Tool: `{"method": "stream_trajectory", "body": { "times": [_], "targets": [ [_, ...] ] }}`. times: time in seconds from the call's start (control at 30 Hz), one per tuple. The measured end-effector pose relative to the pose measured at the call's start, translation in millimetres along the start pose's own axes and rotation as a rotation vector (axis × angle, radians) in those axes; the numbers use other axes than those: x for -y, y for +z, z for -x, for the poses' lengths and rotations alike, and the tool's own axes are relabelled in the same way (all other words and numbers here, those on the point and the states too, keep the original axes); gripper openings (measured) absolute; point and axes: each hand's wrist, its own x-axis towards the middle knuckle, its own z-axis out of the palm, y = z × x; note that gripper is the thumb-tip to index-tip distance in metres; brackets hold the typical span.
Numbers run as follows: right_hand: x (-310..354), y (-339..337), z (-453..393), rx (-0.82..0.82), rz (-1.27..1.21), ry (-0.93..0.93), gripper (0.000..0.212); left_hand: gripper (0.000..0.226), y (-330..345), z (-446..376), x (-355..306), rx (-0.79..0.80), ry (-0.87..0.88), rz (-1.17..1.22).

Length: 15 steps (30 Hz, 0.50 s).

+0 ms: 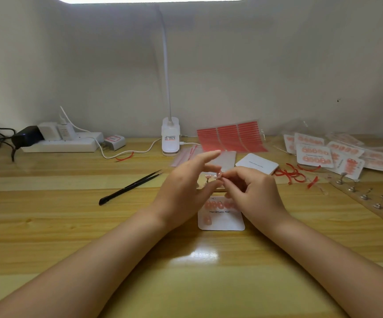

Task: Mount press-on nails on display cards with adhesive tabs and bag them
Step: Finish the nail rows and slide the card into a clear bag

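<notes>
Both forearms reach in over the table (pixel 48 226) to meet just beyond the display card (pixel 222 220), which I keep flat and square in front of me so each nail can go straight down onto it; its top row looks filled and one nail (pixel 207 219) sits in the lower row. My right hand (pixel 252 191) curls its fingertips round a small pink nail (pixel 219 173) above the card's far edge, while my left hand (pixel 186 182) touches it with thumb and a finger, index lifted clear, probably freeing it from its stand or fitting a tab. Left of the card the tweezers (pixel 128 188) lie unused, beyond it the red adhesive tab sheet (pixel 229 138), and right of it the finished bagged cards (pixel 323 152).
</notes>
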Motion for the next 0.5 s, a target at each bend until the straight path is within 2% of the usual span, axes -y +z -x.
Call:
{"method": "stream_trajectory", "body": {
  "times": [0.37,0.5],
  "targets": [
    [1.6,0.1,1.0,0.032,-0.012,-0.072,0.007,0.040,2.5,-0.6,2.5,-0.067,0.038,-0.056],
    [3.0,1.1,2.5,0.023,-0.011,-0.080,0.006,0.046,1.8,-1.3,-0.5,-0.072,0.037,-0.056]
  ]
}}
